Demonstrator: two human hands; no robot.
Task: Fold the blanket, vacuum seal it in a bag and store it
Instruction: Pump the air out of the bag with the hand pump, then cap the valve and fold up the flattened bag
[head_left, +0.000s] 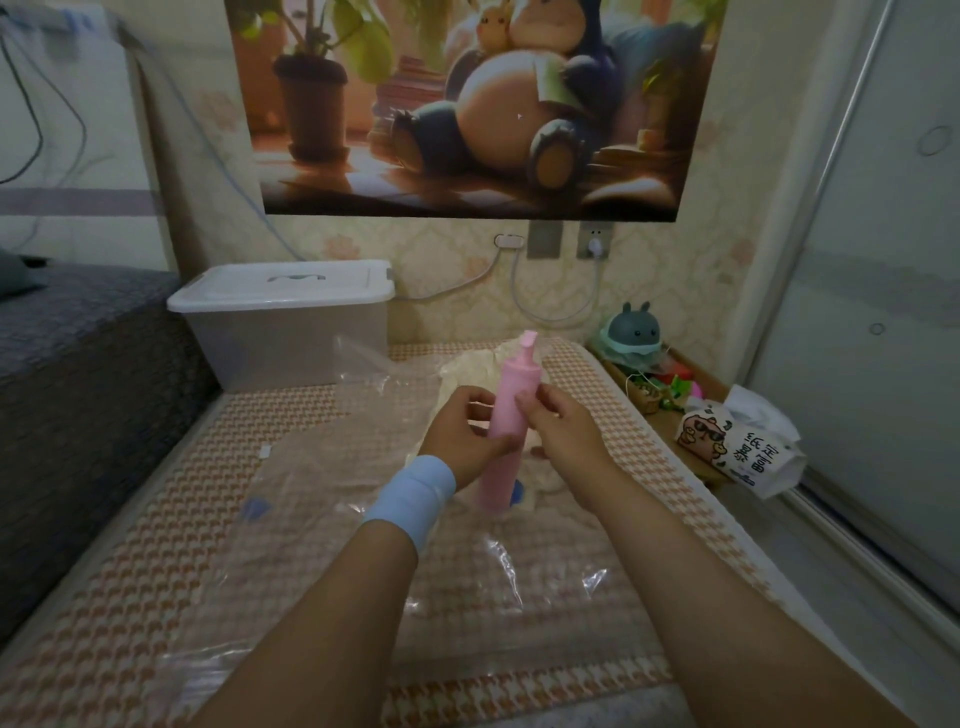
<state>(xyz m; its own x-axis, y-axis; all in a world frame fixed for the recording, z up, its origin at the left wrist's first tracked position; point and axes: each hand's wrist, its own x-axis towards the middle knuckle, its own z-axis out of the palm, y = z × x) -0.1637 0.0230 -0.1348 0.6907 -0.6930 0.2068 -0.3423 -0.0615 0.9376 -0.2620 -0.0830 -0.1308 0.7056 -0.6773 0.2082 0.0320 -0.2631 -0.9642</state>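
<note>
I see the bag spread over the bed, box at its far edge, free bed nearest me. Left hand and right hand both curl round the upright pump.

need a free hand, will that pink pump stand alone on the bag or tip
Likely tips: the pink pump is tall, slim, leaning, its foot on a blue valve over a soft bag. Round body would probably roll. Left hand, right hand grip it.

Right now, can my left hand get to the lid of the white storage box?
Probably not yet: the left hand grips the pink pump. Nothing stands between it and the storage box, but it would have to let go and stretch forward.
</note>
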